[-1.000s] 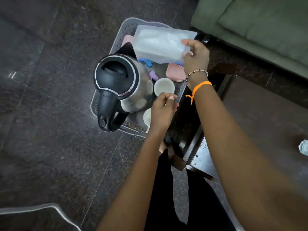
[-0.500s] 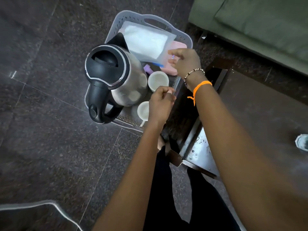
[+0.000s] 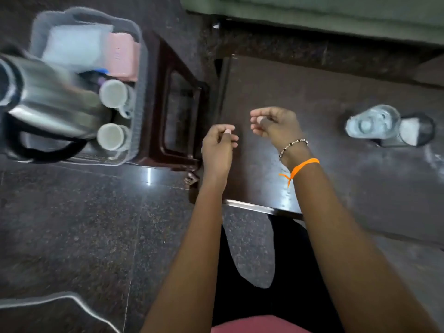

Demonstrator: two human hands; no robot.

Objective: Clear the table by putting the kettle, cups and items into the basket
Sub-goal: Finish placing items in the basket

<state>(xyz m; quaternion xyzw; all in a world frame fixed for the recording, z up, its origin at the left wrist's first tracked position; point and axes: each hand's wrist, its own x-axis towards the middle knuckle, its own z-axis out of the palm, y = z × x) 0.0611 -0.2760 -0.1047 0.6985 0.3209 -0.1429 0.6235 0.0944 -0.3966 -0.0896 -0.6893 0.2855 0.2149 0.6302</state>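
The grey basket (image 3: 139, 92) stands at the upper left on a dark wooden stool (image 3: 182, 97). In it are the steel kettle (image 3: 48, 97) with a black handle, two white cups (image 3: 113, 93) (image 3: 111, 136), a clear plastic packet (image 3: 72, 46) and a pink item (image 3: 122, 56). My left hand (image 3: 217, 145) hovers over the left edge of the dark table (image 3: 312, 97), fingers loosely curled, holding nothing. My right hand (image 3: 274, 126) is beside it over the table, fingers apart and empty. A clear plastic bottle (image 3: 374, 123) lies on the table at the right.
A green sofa (image 3: 312, 13) runs along the top. Dark polished stone floor (image 3: 72, 224) fills the left and bottom. A thin light cord (image 3: 60, 299) curves across the floor at lower left. My legs in dark clothing sit below the table's near edge.
My right hand has let go of the clear packet, which now lies in the basket. Both hands have moved right from the basket to over the table. The view swung right, showing the bottle.
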